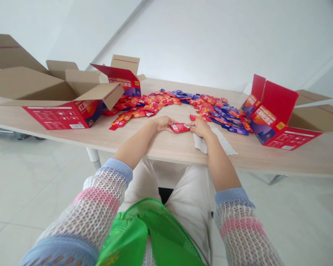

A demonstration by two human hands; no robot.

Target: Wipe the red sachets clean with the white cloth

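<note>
A red printed sachet (180, 128) is stretched between my two hands, just above the tabletop near its front edge. My left hand (164, 123) grips its left end with the fingers closed. At the other end, my right hand (200, 128) pinches the narrow tip. Beneath my right wrist lies a white cloth or tissue (224, 143). Another red sachet (201, 118) rests just behind my right hand. Beyond both hands, a curved heap of red sachets (152, 101) and purple sachets (230, 117) spreads across the table.
An open red carton (63, 116) with raised flaps stands at the left, and a second carton (124, 79) sits behind it. More open red cartons (277, 127) stand at the right. The wooden table (169, 147) meets a white wall (211, 44) at the back.
</note>
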